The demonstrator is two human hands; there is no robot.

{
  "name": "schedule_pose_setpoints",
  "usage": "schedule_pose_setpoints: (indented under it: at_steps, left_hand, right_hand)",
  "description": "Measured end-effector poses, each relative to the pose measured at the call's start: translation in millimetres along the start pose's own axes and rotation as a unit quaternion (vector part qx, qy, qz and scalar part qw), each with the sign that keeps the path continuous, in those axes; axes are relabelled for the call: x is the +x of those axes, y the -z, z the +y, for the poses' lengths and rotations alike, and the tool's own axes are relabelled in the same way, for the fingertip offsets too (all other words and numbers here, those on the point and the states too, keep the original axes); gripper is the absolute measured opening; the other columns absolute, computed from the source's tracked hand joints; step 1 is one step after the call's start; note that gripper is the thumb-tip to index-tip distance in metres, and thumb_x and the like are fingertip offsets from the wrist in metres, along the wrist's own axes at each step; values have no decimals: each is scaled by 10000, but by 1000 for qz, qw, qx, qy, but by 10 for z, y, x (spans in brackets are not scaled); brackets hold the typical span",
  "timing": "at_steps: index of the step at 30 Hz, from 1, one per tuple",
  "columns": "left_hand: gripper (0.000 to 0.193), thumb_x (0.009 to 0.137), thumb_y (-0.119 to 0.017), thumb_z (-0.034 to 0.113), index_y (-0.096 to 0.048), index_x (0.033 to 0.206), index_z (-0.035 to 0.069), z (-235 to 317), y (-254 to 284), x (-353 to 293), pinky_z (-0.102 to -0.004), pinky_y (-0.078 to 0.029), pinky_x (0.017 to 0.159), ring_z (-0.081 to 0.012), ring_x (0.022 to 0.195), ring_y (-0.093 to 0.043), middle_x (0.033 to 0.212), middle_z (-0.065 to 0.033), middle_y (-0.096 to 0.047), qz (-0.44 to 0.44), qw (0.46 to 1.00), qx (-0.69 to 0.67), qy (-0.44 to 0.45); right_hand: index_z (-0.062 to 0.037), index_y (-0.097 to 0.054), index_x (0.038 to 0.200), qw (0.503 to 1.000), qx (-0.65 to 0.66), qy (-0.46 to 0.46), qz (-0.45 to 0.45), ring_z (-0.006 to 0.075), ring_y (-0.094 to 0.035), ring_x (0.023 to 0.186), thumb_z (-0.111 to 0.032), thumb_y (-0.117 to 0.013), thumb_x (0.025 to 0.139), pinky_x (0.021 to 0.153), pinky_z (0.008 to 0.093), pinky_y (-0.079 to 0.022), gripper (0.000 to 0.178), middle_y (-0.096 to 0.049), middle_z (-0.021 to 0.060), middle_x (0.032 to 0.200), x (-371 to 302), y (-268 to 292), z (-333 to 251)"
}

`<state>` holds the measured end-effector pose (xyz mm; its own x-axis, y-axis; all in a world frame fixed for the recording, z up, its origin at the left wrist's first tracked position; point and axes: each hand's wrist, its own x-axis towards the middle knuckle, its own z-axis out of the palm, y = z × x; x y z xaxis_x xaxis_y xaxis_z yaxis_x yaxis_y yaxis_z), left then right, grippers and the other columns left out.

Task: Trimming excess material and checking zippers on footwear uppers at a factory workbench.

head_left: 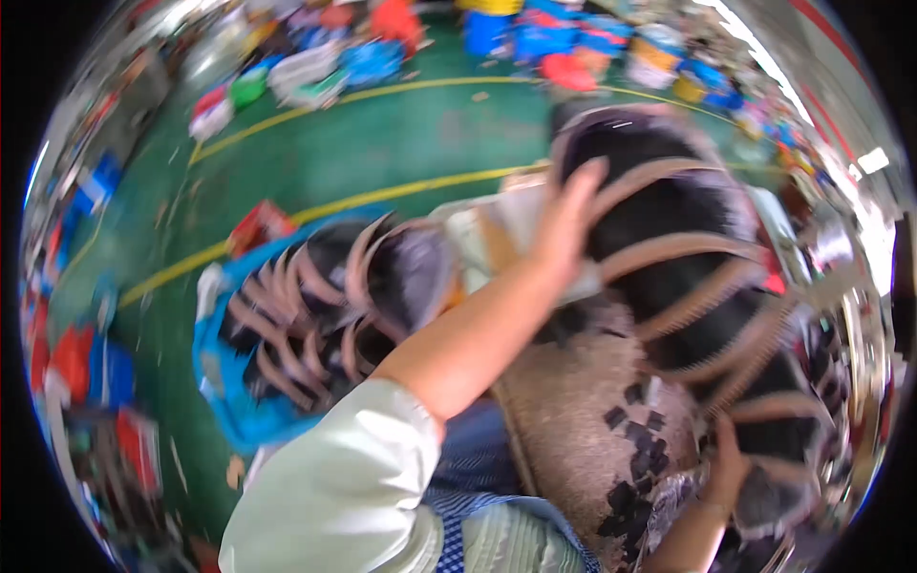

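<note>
A long stack of nested black pieces with tan bands (pixel 669 253), which look like shoe uppers, stretches across my right side. My left hand (pixel 570 215) reaches over and grips the stack's far left edge, its fingers partly hidden. At the near end my right hand (pixel 728 468) holds the stack from its left side. Motion blurs the stack and both hands. Beside my left arm, a blue basket (pixel 218 401) holds several more of these black and tan pieces (pixel 315 306).
Small black scraps (pixel 640 454) lie on the brown worktable (pixel 564 411) before me. A red box (pixel 260 227) is just past the basket. Yellow lines cross the green floor (pixel 430 134). Colourful bins and bundles (pixel 544 38) line the far side.
</note>
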<state>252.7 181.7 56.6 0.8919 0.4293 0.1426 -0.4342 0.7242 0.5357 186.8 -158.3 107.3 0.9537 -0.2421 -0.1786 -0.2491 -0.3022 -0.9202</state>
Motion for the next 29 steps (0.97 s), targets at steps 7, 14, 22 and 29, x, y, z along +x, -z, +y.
schedule_pose_setpoints:
  at_steps: [7,14,22,29]
  left_hand:
    - [601,931,-531,387,-350,1379,31,1298,257,-1260,-443,-451,1004,-292,1186,-532,1297,-161,-522,-48,966,-67,-245]
    - [660,893,-429,551,-461,1361,86,2535,1373,-3096,-485,-388,1047,-343,1211,-507,1344,-153,-512,397,836,138,-352]
    - [573,942,-494,387,-339,1424,119,1922,3274,-4530,-418,-296,1106,-249,1296,-404,1416,-79,-417,516,816,105,-238]
    - [658,961,-383,475,-252,1471,80,1738,3322,-3942,-422,-213,1129,-271,1374,-310,1485,-85,-356,372,907,108,-162]
  right_hand:
    - [93,-583,1140,974,58,210,-65,234,-619,902,-25,-668,808,784,313,-526,362,-619,151,1091,-371,-35,22]
    - [-19,-631,967,740,-53,430,-515,165,-593,890,111,-690,741,825,297,-478,267,-621,50,949,-1446,-2061,-185]
    - [-5,-560,1225,657,-221,87,-715,203,-613,946,-282,-805,683,842,321,-495,656,-628,112,1118,-1383,-3873,1633]
    - [177,-433,1223,756,-269,140,-580,193,-638,558,-365,-857,628,505,283,-550,910,-646,198,956,-1244,-3310,880]
